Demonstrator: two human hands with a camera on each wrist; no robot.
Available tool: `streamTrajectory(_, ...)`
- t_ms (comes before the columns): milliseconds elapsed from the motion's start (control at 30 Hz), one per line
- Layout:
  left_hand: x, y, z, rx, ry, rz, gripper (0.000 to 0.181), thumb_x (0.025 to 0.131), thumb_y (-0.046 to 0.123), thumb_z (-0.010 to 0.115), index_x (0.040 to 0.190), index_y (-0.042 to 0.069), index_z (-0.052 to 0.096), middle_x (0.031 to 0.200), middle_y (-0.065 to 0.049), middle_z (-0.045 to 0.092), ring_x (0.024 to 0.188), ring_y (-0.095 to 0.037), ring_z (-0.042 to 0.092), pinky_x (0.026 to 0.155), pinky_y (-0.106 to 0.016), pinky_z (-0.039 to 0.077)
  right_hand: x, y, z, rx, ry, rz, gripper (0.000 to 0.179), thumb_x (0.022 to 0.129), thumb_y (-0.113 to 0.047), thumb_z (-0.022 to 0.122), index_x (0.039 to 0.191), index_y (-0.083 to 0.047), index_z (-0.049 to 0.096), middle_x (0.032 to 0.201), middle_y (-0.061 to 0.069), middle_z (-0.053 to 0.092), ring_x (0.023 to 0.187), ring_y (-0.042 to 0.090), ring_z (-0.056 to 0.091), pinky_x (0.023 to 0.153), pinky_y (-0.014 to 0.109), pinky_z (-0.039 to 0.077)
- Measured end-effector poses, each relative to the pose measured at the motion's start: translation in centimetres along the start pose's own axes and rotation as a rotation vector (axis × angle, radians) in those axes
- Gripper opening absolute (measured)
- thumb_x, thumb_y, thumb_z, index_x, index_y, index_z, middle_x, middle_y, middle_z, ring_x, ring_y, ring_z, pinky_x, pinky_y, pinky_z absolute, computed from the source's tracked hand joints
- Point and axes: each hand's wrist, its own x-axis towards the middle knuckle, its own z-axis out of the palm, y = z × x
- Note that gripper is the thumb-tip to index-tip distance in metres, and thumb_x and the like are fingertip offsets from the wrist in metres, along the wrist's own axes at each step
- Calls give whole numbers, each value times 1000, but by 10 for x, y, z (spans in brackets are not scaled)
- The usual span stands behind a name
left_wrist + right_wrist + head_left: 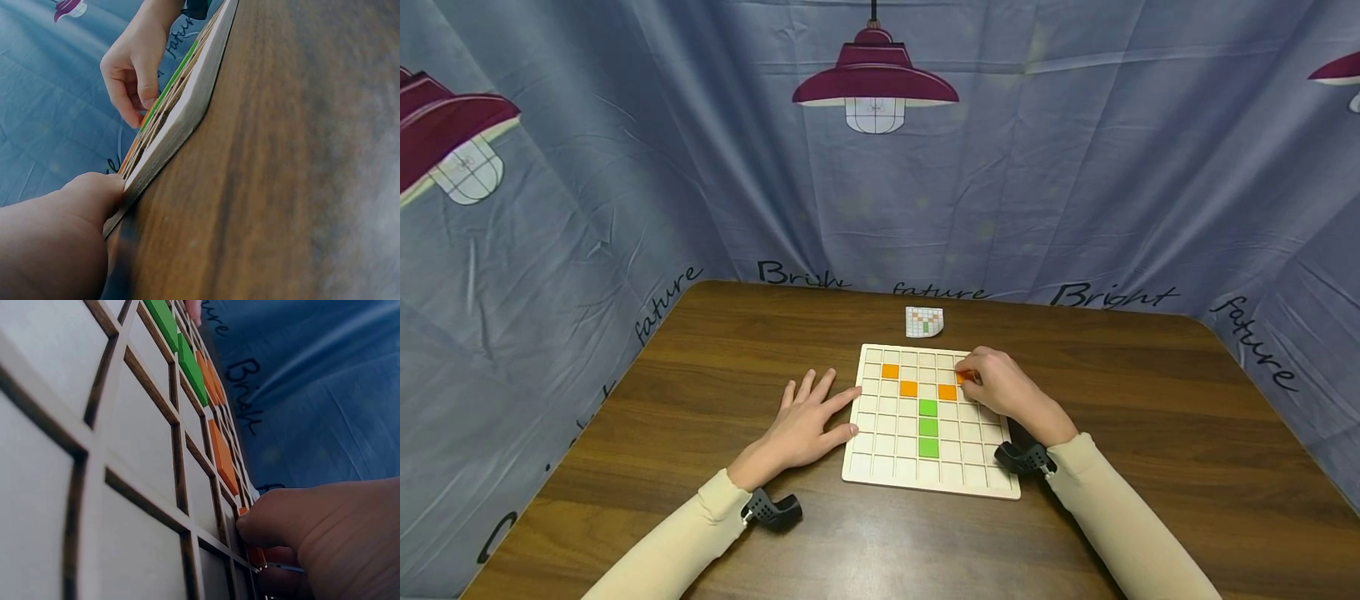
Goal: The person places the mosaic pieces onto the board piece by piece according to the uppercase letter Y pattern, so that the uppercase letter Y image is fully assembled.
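A cream grid board (895, 467) lies flat on the table. Three green tiles (928, 427) form a column in its middle, and orange tiles (908, 389) sit in cells above them, to both sides. At the board's upper right, my right hand (1000, 385) pinches an orange tile (257, 556) between thumb and fingers, low over the grid; the fingers partly hide it. My left hand (805, 427) rests on the table with fingers spread, its thumb and index finger at the board's left edge. In the left wrist view, the left thumb (94, 194) touches that edge.
A small paper card (924, 322) printed with a grid and coloured squares lies behind the board. Brown wooden table (722, 358) surrounds the board. A blue curtain (880, 192) with printed lamps and lettering hangs along the back and sides.
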Motion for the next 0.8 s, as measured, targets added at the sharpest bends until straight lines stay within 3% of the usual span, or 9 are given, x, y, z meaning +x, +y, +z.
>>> streamTrajectory(400,-1,0,0,-13,6,2,57,100,48,57,153,30,48,167,-23,25,155,-54,12,118,-76,9,0,0,0,-1,4,-15,27,85,1,70,111,3,77,99,14,73,78,17,56,69,31,47)
streamTrajectory(800,-2,-1,-8,-32,-34,-7,57,101,46,57,154,26,48,167,-22,27,154,-54,15,118,-76,10,-22,7,-10,2,40,27,24,89,-3,71,111,1,76,106,15,71,84,21,62,73,39,53)
